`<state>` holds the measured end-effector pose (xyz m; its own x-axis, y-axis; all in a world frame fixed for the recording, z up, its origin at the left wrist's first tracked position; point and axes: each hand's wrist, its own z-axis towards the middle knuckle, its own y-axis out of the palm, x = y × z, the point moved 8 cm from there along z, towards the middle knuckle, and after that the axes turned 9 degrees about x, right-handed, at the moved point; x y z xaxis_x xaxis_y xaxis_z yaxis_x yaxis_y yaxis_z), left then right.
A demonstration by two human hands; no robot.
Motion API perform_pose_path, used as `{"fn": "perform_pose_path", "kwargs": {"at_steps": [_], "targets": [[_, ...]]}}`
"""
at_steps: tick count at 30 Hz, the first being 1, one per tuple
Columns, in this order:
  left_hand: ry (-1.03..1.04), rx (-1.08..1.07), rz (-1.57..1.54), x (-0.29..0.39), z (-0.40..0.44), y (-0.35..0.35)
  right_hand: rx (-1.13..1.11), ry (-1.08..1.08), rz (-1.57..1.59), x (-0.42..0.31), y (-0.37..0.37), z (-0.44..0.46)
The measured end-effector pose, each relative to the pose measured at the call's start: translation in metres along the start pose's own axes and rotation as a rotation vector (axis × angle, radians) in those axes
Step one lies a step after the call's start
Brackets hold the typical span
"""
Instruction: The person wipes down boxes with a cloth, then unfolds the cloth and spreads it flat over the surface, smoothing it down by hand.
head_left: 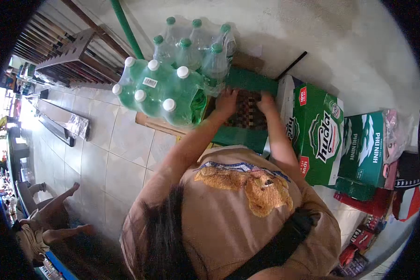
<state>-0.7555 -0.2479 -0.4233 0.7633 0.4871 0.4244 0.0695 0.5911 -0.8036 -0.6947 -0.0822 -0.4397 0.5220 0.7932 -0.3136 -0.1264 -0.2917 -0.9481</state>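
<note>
My left hand (227,103) rests at the left edge of a dark checkered item (245,109), fingers bent over it. On the item's right edge lies my right hand (266,102), its fingers also curled there. The checkered item, brown with small pale and red squares, sits in or on a green box (240,136); its exact shape is hard to make out. Left of my left hand is a shrink-wrapped pack of green bottles with white caps (161,91). Behind that stand clear bottles with green caps (191,49).
Green Huda cartons (319,133) and Phu Ninh cartons (366,144) stand at the right. A wooden rack (79,60) is at the upper left, a wall (359,42) behind. On the tiled floor (95,121), a person's bare legs (63,210) show at the lower left.
</note>
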Motion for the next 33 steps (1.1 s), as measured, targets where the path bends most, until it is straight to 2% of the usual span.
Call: {"fn": "perform_pose_path", "kwargs": {"at_steps": [1,2,3,4,5,6,7,9,10,11,13,14,16,18,19,22,23,25,26,27,28,29,31,32,33], "targets": [[0.049,0.036,0.199,-0.011,-0.011,0.016,0.002,-0.003,0.002,0.004,0.005,-0.002],[0.098,0.076,0.396,-0.015,-0.014,0.022,-0.101,0.059,-0.034,0.014,0.016,-0.006],[0.098,0.084,0.397,-0.007,-0.011,0.01,-0.201,0.121,-0.071,0.025,0.023,-0.009],[0.046,-0.127,0.363,0.001,-0.015,0.003,-0.195,0.116,-0.072,0.03,0.019,-0.011],[-0.007,-0.341,0.325,0.004,-0.027,0.003,-0.381,0.121,-0.018,0.034,0.031,-0.021],[-0.007,-0.34,0.329,0.004,-0.038,0.003,-0.571,0.125,0.038,0.036,0.042,-0.033],[0.054,-0.272,0.274,0.008,-0.048,0.002,-0.572,0.125,0.041,0.037,0.036,-0.036],[0.118,-0.213,0.221,0.008,-0.054,0.0,-0.801,-0.217,0.0,0.018,0.03,-0.057],[0.084,-0.299,0.16,0.007,-0.054,0.001,-0.804,-0.108,-0.009,0.017,0.012,-0.059],[0.05,-0.384,0.099,0.007,-0.053,0.001,-0.804,-0.102,-0.001,0.012,-0.003,-0.059],[0.043,-0.415,0.128,0.026,-0.022,-0.031,-0.423,-0.15,0.071,0.001,-0.05,-0.028],[0.029,-0.442,0.158,0.036,-0.004,-0.049,-0.315,-0.148,0.191,-0.006,-0.072,-0.018],[-0.029,-0.241,0.119,0.053,0.036,-0.088,-0.091,-0.18,0.4,-0.033,-0.136,-0.015],[0.17,0.142,-0.001,0.079,0.064,-0.14,0.123,-0.242,0.492,-0.058,-0.203,-0.028],[0.174,0.141,-0.002,0.085,0.071,-0.153,0.223,-0.273,0.492,-0.063,-0.226,-0.033],[0.129,0.358,-0.081,0.09,0.08,-0.2,0.295,-0.253,0.564,-0.062,-0.264,-0.05],[0.132,0.357,-0.082,0.088,0.076,-0.201,0.298,-0.251,0.564,-0.059,-0.264,-0.053],[0.1,0.14,-0.114,0.073,0.064,-0.179,0.09,-0.199,0.518,-0.042,-0.243,-0.054],[0.1,0.137,-0.114,0.066,0.056,-0.173,-0.018,-0.202,0.422,-0.021,-0.216,-0.046],[0.105,-0.072,-0.077,0.059,0.044,-0.148,-0.019,-0.198,0.424,-0.016,-0.205,-0.045],[0.111,-0.281,-0.04,0.05,0.029,-0.122,-0.225,-0.147,0.327,-0.009,-0.18,-0.048],[0.114,-0.283,-0.041,0.036,0.012,-0.106,-0.428,-0.096,0.227,-0.001,-0.157,-0.055],[0.249,-0.337,-0.134,0.026,-0.026,-0.076,-0.463,-0.112,0.207,-0.001,-0.14,-0.055],[0.244,-0.34,-0.134,0.026,-0.033,-0.076,-0.508,-0.053,0.296,-0.003,-0.133,-0.056],[0.178,-0.569,-0.07,0.022,-0.049,-0.063,-0.554,0.007,0.386,-0.004,-0.126,-0.057]]}}
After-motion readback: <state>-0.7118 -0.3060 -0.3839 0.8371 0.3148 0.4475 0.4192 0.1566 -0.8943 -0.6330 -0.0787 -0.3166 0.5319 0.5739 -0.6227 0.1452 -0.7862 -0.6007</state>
